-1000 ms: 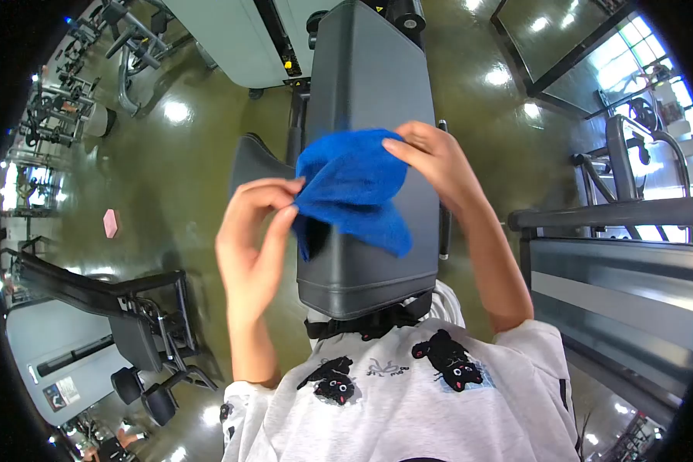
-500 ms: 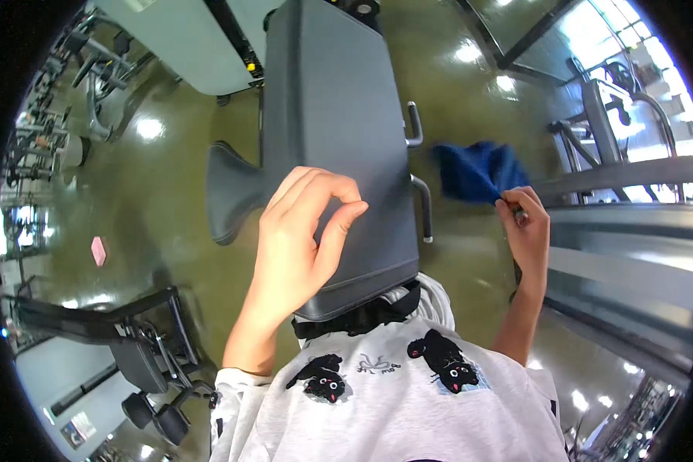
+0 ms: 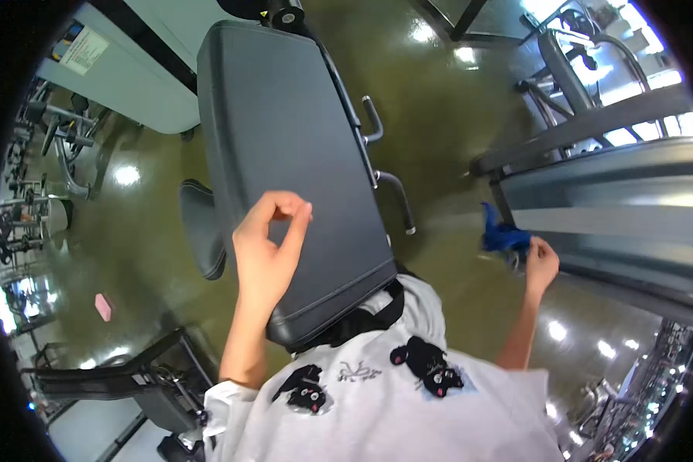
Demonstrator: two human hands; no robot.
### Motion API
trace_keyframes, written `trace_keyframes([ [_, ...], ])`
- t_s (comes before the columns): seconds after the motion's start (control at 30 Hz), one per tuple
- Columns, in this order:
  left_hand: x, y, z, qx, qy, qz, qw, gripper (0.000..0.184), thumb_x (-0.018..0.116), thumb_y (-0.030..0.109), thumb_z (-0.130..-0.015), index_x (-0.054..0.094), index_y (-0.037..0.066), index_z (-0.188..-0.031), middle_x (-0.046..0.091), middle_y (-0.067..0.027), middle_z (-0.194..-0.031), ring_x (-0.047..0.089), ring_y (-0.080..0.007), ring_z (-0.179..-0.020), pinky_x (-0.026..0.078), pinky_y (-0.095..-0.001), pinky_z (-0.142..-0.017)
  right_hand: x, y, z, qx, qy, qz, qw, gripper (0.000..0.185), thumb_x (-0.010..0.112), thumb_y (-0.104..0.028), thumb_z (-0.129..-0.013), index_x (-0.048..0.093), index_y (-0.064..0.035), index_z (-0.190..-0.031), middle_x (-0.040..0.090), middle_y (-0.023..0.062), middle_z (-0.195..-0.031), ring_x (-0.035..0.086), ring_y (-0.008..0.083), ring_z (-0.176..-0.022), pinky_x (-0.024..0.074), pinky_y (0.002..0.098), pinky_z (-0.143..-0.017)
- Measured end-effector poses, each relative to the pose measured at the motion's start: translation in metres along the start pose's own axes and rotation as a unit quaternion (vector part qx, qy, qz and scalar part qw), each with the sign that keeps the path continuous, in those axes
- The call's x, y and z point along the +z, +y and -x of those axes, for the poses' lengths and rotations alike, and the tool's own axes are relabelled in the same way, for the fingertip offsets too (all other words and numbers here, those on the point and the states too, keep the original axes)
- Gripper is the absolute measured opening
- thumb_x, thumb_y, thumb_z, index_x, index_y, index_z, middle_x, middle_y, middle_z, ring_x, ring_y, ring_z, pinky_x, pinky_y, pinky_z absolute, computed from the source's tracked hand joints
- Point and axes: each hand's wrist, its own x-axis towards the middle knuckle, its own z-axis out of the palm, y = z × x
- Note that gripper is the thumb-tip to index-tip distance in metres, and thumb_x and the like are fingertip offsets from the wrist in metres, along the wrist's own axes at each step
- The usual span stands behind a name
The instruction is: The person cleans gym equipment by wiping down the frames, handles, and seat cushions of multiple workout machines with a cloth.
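My left hand is raised over the long dark grey padded bench in front of me. Its fingers curl round so that the fingertips meet the thumb, and nothing shows between them. Out to the right, my right hand pinches a blue cloth by one edge. The cloth hangs bunched to the left of the fingers, beside a low metal-framed machine.
Two metal handles stick out from the bench's right side. A smaller pad stands at its left. Grey machine panels run along the right. A pink block lies on the floor at left, near a black machine.
My right hand and the blue cloth have moved down in view, and the spread cloth has become bunched. My left hand has shifted slightly left. The whole view has turned a little.
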Motion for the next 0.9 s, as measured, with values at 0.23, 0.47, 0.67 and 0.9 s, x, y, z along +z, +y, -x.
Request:
trace_keyframes([
  [0.23, 0.010, -0.001, 0.003, 0.020, -0.033, -0.084, 0.996, 0.007, 0.062, 0.006, -0.082, 0.059, 0.000, -0.082, 0.062, -0.0053, -0.072, 0.060, -0.0121, -0.069, 0.046, -0.0253, -0.070, -0.133, -0.076, 0.001, -0.152, 0.463, -0.293, 0.823, 0.010, 0.052, -0.007, -0.090, 0.058, 0.0002, -0.091, 0.053, 0.0016, -0.067, 0.044, 0.0103, -0.055, 0.0367, 0.0212, -0.050],
  [0.47, 0.010, -0.005, 0.000, 0.023, -0.036, -0.092, 0.995, 0.008, 0.062, 0.008, -0.082, 0.058, 0.001, -0.082, 0.062, -0.0052, -0.073, 0.059, -0.0129, -0.070, 0.046, -0.0256, -0.069, 0.078, 0.036, 0.078, 0.093, -0.237, 0.035, 0.966, 0.026, 0.058, -0.024, -0.081, 0.064, -0.0024, -0.095, 0.065, 0.0171, -0.093, 0.062, 0.0328, -0.087, 0.0477, 0.0406, -0.076],
  [0.67, 0.009, -0.003, 0.005, 0.020, -0.049, -0.095, 0.994, 0.008, 0.062, 0.009, -0.083, 0.058, 0.002, -0.082, 0.061, -0.0048, -0.072, 0.059, -0.0122, -0.069, 0.046, -0.0256, -0.068, 0.102, 0.056, 0.084, 0.059, -0.249, -0.108, 0.961, 0.025, 0.059, -0.024, -0.085, 0.064, -0.0005, -0.093, 0.066, 0.0148, -0.089, 0.062, 0.0274, -0.082, 0.0465, 0.0353, -0.074],
  [0.9, 0.006, 0.002, 0.006, 0.038, -0.069, -0.069, 0.994, 0.005, 0.062, 0.006, -0.083, 0.059, 0.002, -0.082, 0.060, -0.0036, -0.069, 0.058, -0.0105, -0.066, 0.045, -0.0246, -0.067, 0.068, -0.003, 0.090, 0.095, -0.289, -0.290, 0.907, 0.015, 0.057, -0.015, -0.089, 0.062, -0.0009, -0.087, 0.055, 0.0002, -0.075, 0.053, 0.0069, -0.072, 0.0399, 0.0226, -0.061],
])
